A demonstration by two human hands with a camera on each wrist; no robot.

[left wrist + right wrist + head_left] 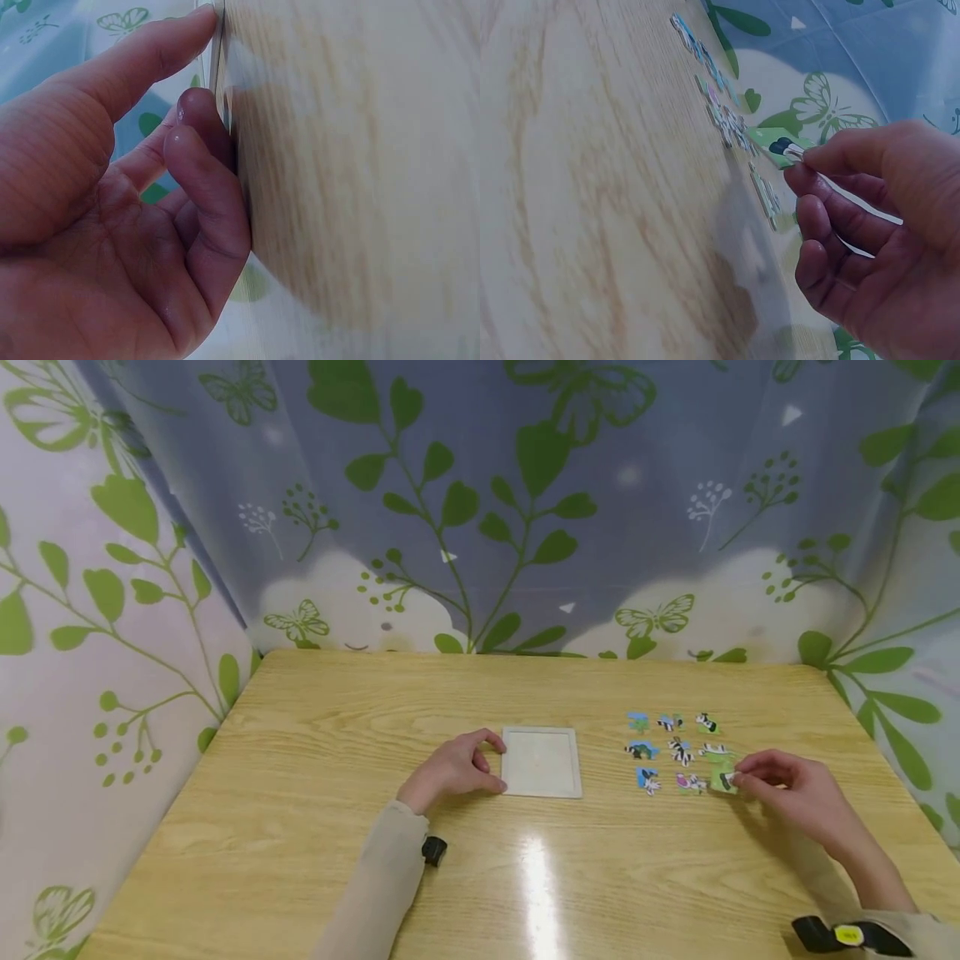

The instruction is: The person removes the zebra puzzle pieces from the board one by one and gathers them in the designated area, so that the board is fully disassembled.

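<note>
A square, pale puzzle tray [542, 764] with a raised rim lies on the table, bare inside. My left hand [459, 766] touches its left edge, thumb at the near corner and a finger toward the far one. In the left wrist view, the left hand [142, 202] has its lower fingers bent against the tabletop. My right hand [802, 797] pinches a green puzzle piece [776, 146] with a black-and-white picture between thumb and forefinger. That piece is tilted, above the table at the near right of the loose pieces.
Several loose puzzle pieces [680, 752] with animal pictures lie in rough rows right of the tray. The wooden table [360, 710] meets a leaf-patterned curtain [480, 527] at the back. More patterned cloth hangs at both sides.
</note>
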